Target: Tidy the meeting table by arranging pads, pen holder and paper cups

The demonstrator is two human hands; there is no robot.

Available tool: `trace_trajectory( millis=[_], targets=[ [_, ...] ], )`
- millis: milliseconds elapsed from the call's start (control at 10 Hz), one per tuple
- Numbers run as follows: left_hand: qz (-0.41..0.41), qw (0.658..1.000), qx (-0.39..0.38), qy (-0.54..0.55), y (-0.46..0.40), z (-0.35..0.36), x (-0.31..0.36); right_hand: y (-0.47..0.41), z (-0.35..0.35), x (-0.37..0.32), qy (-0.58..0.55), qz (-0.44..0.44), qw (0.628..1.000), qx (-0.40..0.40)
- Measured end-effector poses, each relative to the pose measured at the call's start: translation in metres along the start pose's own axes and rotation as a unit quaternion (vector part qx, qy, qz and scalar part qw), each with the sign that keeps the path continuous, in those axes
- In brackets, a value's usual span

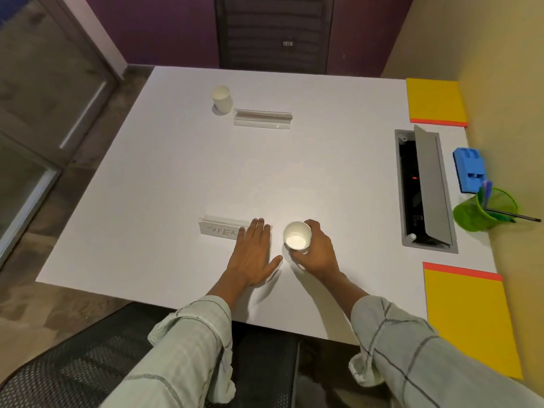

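Your tabletop (182, 160) looks smooth, matt white; the paper cup (297, 235) is plain white paper, and the green pen holder (482, 212) is fine mesh.

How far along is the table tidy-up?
Looks done: far paper cup stands by the far name stand; both yellow pads at the edge. In hand: right hand grips the near cup; left hand lies flat. Left: green pen holder, tipped over.

Left hand (253, 254) covers the right end of the near name card (220, 230); lettering reads only "SUPER", rest hidden. Right hand (316, 250) hides the near cup's (297, 235) lower wall. Near yellow pad (471, 322) overhangs the counter (176, 172) edge. Socket box (424, 187) interior too dark to read.
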State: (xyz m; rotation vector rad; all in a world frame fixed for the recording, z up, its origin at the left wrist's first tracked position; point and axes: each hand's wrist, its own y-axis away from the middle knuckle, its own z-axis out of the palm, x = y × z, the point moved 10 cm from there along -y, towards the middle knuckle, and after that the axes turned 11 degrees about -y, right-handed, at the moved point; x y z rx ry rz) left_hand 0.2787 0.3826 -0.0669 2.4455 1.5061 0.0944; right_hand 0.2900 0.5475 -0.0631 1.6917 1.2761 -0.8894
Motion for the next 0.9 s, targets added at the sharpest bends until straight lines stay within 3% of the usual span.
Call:
trace_trajectory(
  millis=[600,800,900],
  targets=[
    [-0.022,0.999,-0.029,0.014,0.002,0.006,-0.008,-0.006,0.012,0.013,0.053,0.029,0.998,-0.009],
    [-0.026,0.999,-0.025,0.020,0.007,-0.003,-0.008,0.002,0.008,-0.002,0.110,-0.015,0.993,-0.035],
    [-0.020,1.000,0.000,0.006,0.009,-0.014,-0.006,0.004,0.001,-0.031,0.149,-0.098,0.982,-0.057]
  ],
)
